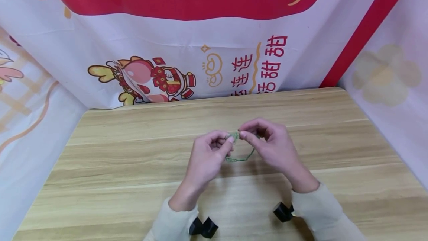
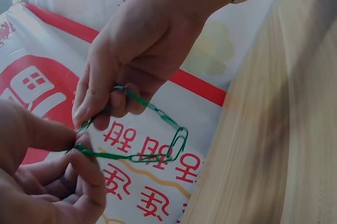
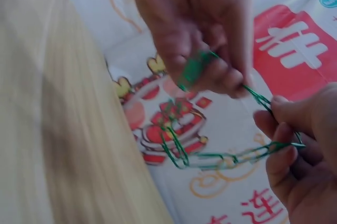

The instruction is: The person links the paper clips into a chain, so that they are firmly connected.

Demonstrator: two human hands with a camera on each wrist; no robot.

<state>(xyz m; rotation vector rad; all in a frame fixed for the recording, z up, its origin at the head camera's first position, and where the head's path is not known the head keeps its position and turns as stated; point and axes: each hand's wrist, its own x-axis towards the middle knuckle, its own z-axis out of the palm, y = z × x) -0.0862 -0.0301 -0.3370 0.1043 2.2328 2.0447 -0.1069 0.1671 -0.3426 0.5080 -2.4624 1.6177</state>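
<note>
A chain of green paper clips (image 1: 241, 159) hangs in a loop between both hands, above the wooden tabletop. The left hand (image 1: 208, 157) pinches one part of it between thumb and fingers, and the right hand (image 1: 275, 146) pinches another close by. In the left wrist view the linked clips (image 2: 110, 155) run out from the left fingertips, bend round and come back to the right hand's fingers (image 2: 97, 95). The right wrist view shows the chain sagging from the right fingers (image 3: 281, 161) toward the left hand (image 3: 210, 39). Fingers cover the clips at the pinch points.
Below the hands lies a wood-grain table (image 1: 117, 166). Printed cloth (image 1: 187, 32) with red shapes, a cartoon figure and lettering hangs along its back edge, and more cloth stands at both sides. Black devices (image 1: 283, 211) sit at the wrists by the light sleeves.
</note>
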